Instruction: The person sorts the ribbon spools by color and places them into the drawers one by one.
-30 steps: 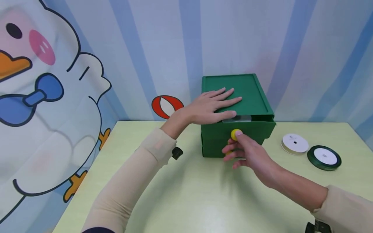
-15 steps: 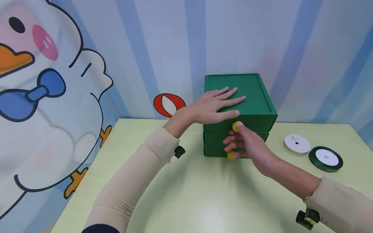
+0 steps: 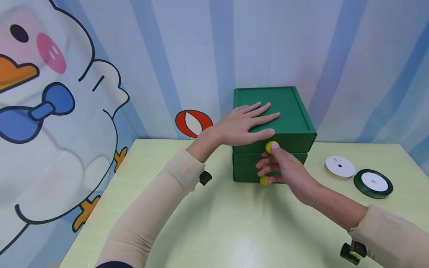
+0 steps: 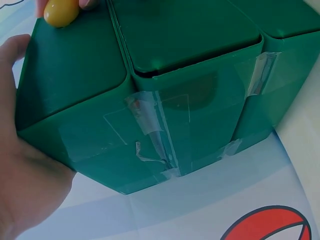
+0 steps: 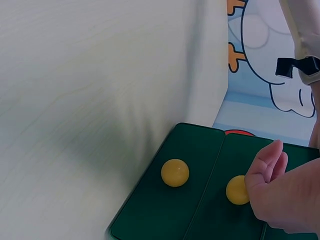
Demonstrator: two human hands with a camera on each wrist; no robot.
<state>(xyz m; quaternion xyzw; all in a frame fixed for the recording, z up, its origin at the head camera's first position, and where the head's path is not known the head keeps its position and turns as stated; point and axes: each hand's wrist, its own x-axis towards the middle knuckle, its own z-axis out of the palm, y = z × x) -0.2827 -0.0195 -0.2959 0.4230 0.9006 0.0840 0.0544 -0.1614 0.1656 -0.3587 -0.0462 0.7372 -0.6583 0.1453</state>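
A green box of drawers (image 3: 291, 111) stands at the back of the pale green table (image 3: 214, 223); all its drawers are shut. My left hand (image 3: 249, 123) lies flat on its lid with straight fingers, and its palm (image 4: 25, 185) shows against the box's side in the left wrist view. My right hand (image 3: 285, 169) is at the front and pinches the top drawer's yellow knob (image 3: 269, 146), thumb on top. The left wrist view shows that knob (image 4: 61, 11) between fingertips. The bottom knob (image 3: 264, 180) (image 5: 175, 172) is free. A middle knob (image 5: 237, 190) sits just behind my curled fingers.
A white ribbon spool (image 3: 339, 166) and a dark green ribbon spool (image 3: 372, 181) lie on the table right of the box. A striped backdrop with a cartoon duck (image 3: 50, 111) closes off the back and left. Clear tape (image 4: 155, 130) holds the box's side.
One second ago the top drawer stood pulled out; my right hand pushed it in by its knob. Since half a second ago hardly anything has moved.
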